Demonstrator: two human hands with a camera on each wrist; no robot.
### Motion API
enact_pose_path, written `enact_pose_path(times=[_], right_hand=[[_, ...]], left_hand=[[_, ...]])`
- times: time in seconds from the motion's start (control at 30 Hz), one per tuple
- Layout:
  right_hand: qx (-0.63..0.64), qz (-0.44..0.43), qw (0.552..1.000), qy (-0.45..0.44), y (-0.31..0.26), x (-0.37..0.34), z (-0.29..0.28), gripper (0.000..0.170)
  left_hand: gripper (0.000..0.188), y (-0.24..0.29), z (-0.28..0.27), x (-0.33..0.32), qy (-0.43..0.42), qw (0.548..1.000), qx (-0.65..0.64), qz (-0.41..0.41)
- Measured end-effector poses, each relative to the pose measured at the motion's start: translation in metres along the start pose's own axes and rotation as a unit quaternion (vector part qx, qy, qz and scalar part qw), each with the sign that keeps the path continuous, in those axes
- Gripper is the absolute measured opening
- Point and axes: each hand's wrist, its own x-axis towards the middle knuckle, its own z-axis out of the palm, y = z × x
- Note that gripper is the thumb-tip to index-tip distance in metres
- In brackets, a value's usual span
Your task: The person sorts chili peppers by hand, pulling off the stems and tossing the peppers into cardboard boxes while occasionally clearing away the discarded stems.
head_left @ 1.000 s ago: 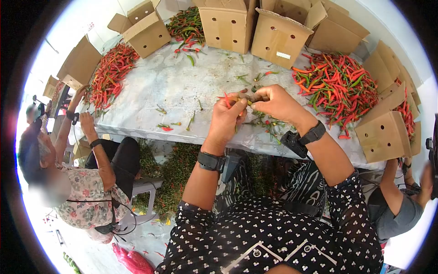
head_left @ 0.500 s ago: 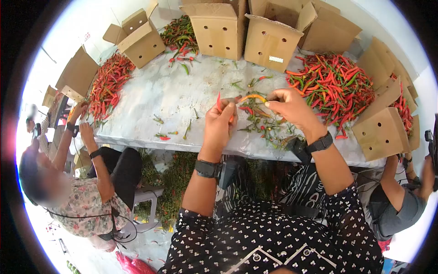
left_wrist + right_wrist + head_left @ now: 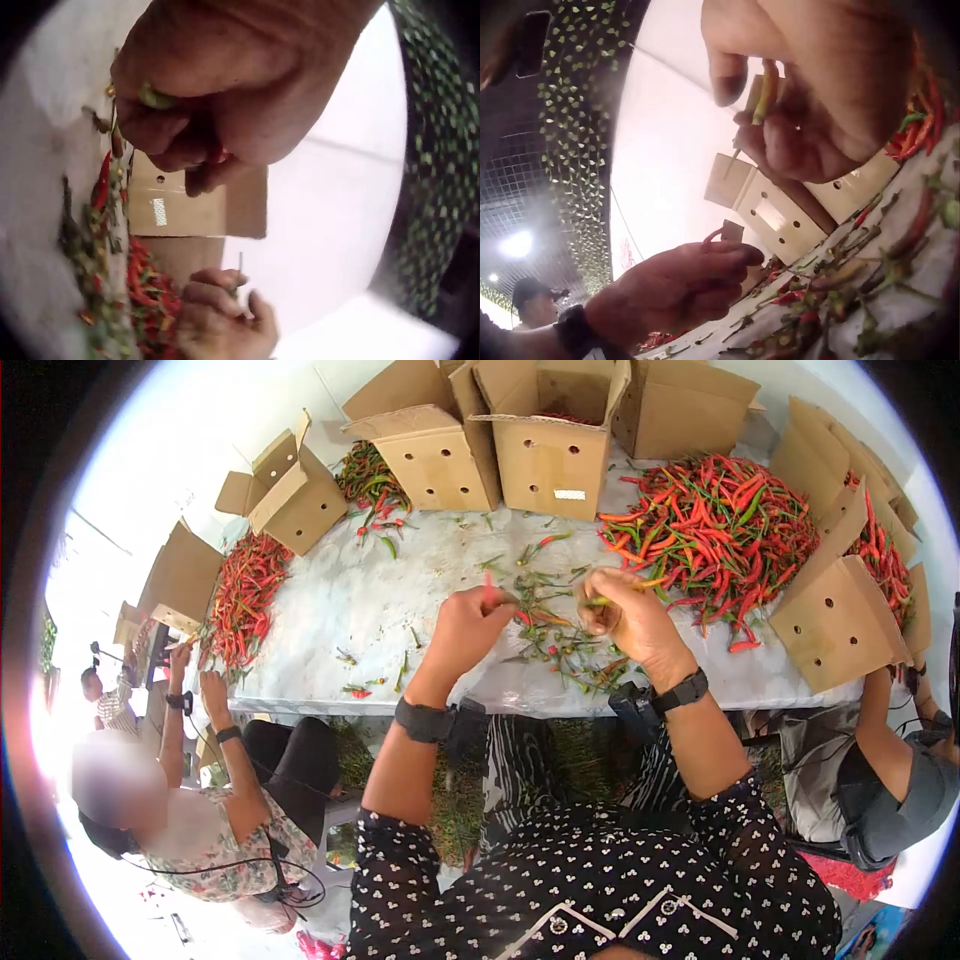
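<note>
One slim, pointed red chilli (image 3: 489,584) in the left hand (image 3: 468,628): grips with curled fingers, tip upward. Shows a small green end (image 3: 156,97) at the fingers in the left wrist view; cannot tell whether part of the same chilli. In the right hand (image 3: 642,622), holds a narrow yellow-orange chilli (image 3: 766,97) among curled fingers, with a thin stem (image 3: 735,161) poking out nearby. Holds the hands apart, above a pale, stained tabletop (image 3: 320,650). Below and between, a loose scatter of green stems and small red chilli pieces (image 3: 575,660). Beyond the right hand, a broad heap of glossy red, orange and green chillies (image 3: 715,540). Toward the back, open brown cardboard boxes (image 3: 550,470) with round holes; at left, a smaller heap of red chillies (image 3: 245,595), near a person in a floral shirt (image 3: 200,860).
</note>
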Motion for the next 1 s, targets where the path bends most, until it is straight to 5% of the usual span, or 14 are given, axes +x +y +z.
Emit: enact_pose_path(times=[0.03,0.1,0.33,0.43,0.53,0.6,0.8,1.0], right_hand=[[0.002,0.004,1.000,0.012,0.004,0.001,-0.007,0.022],[0.004,0.004,1.000,0.021,0.012,0.003,-0.020,0.027],[-0.031,0.009,0.990,0.140,0.020,0.001,-0.025,0.027],[-0.046,0.017,0.992,0.117,0.025,0.002,-0.027,0.020],[-0.047,0.020,0.992,0.118,0.030,0.003,-0.025,0.013],[-0.103,0.008,0.989,0.109,0.027,0.001,-0.022,0.010],[-0.061,0.020,0.990,0.124,0.020,0.000,-0.019,0.011],[-0.044,0.001,0.996,0.073,0.022,0.000,-0.024,0.011]], left_hand=[[0.014,0.002,0.002,0.006,-0.003,1.000,0.005,0.000],[0.010,0.006,0.009,0.016,-0.020,0.954,0.229,0.192],[0.009,0.019,0.022,0.032,-0.098,0.918,0.339,0.183],[0.010,0.020,0.022,0.030,-0.099,0.921,0.341,0.158],[0.012,0.025,0.021,0.029,-0.095,0.933,0.307,0.164],[0.014,0.039,0.021,0.024,-0.126,0.986,0.086,-0.075],[0.020,0.048,0.028,0.017,-0.142,0.987,-0.073,-0.021],[0.020,0.050,0.031,0.015,-0.153,0.988,-0.003,-0.034]])
